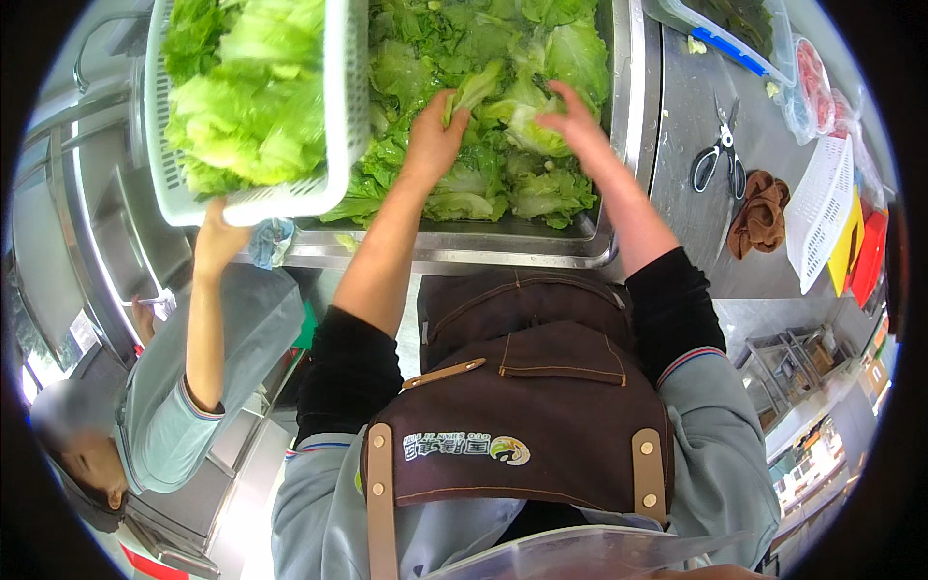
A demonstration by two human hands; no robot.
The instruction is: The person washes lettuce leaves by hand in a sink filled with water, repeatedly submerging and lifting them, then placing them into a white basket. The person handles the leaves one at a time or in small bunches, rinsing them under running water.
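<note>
Green lettuce leaves [464,181] fill a stainless steel sink [507,250] in front of me. My left hand [437,138] grips a lettuce leaf [476,88] between thumb and fingers, above the middle of the sink. To its right, my right hand [578,129] has its fingers spread beside a pale lettuce head [533,129]; nothing shows in its grasp. A white plastic basket [346,109] heaped with lettuce [246,116] stands over the left part of the sink, a co-worker's hand at its near rim.
On the steel counter at right are scissors [725,148], a brown cloth [759,215], a white perforated basket [819,210] and a clear plastic tub [779,29]. A blue cloth [271,243] lies on the sink's near edge. A co-worker [174,435] stands at my left.
</note>
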